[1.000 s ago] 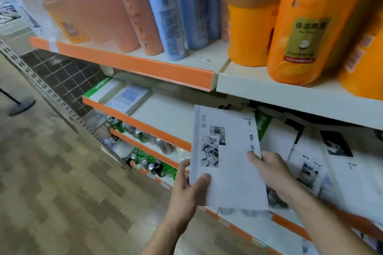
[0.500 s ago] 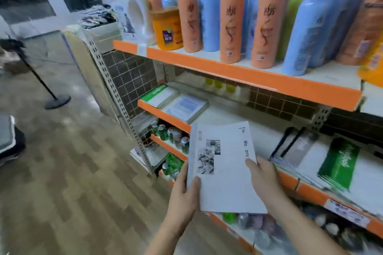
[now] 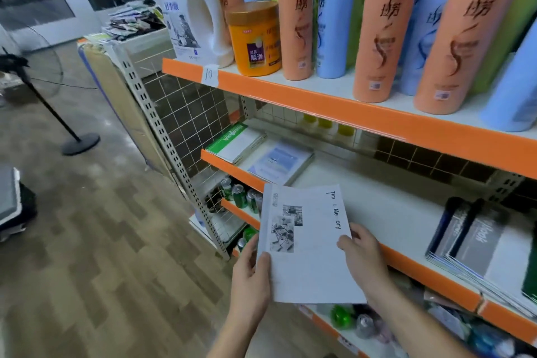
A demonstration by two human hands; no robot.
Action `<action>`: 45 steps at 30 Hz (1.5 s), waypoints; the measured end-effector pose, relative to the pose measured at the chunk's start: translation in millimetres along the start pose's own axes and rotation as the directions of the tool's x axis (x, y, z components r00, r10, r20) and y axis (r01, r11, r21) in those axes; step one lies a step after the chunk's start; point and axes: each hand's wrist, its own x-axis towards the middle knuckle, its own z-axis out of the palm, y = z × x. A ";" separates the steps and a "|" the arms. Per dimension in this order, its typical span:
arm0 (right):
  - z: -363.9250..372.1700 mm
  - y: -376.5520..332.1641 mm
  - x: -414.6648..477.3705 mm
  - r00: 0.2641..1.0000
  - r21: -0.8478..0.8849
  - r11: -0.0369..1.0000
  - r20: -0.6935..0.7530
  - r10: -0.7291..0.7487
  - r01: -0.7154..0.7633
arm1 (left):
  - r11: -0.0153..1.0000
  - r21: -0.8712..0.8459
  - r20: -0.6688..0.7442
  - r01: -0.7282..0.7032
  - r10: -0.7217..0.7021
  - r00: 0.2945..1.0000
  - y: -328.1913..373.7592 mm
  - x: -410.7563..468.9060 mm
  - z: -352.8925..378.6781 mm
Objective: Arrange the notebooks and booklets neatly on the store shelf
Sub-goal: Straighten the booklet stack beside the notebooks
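Observation:
A white booklet (image 3: pixel 308 244) with small grey photos and the words "Time Memory" hangs in front of the middle shelf (image 3: pixel 377 200). My left hand (image 3: pixel 251 276) grips its lower left edge, thumb on the cover. My right hand (image 3: pixel 363 259) holds its right edge, fingers behind it. At the shelf's left end lie a green-and-white notebook stack (image 3: pixel 235 142) and a pale blue booklet stack (image 3: pixel 280 161). Dark grey notebooks (image 3: pixel 476 241) lie overlapped at the right.
Tall orange and blue bottles (image 3: pixel 383 26), a yellow jar (image 3: pixel 255 38) and a white jug (image 3: pixel 189 9) fill the top shelf. Green cans (image 3: pixel 239 195) stand on the lower shelves. A stand's round base (image 3: pixel 80 142) rests on the wooden floor at left.
The view has swung left along the shelf, away from the white booklets at the right. Both hands have carried the booklet leftward, keeping the same hold on it.

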 end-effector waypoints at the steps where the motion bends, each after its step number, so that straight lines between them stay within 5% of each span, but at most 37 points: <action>1: 5.2 -2.5 10.8 1.000 0.029 0.999 -0.001 0.018 -0.018 | 1.000 0.016 -0.005 0.000 0.000 1.000 2.9 11.8 -1.3; 11: 40.8 -34.2 105.6 0.983 0.066 0.994 0.170 0.070 -0.082 | 0.998 0.054 -0.029 -0.014 0.015 0.999 36.7 118.1 -6.2; 20: 36.8 -32.0 127.2 0.984 0.122 0.990 -0.151 0.090 -0.072 | 0.977 0.163 0.262 -0.135 0.089 0.961 36.0 204.2 18.2; 29: -28.4 -13.7 129.3 0.881 0.129 0.962 -0.387 0.273 -0.242 | 0.939 0.252 0.635 -0.234 0.023 0.772 36.9 250.9 98.1; 45: -56.6 -10.9 172.2 0.882 -0.115 0.886 -0.213 0.420 -0.449 | 0.917 0.398 0.563 -0.023 -0.224 0.795 41.1 276.6 138.4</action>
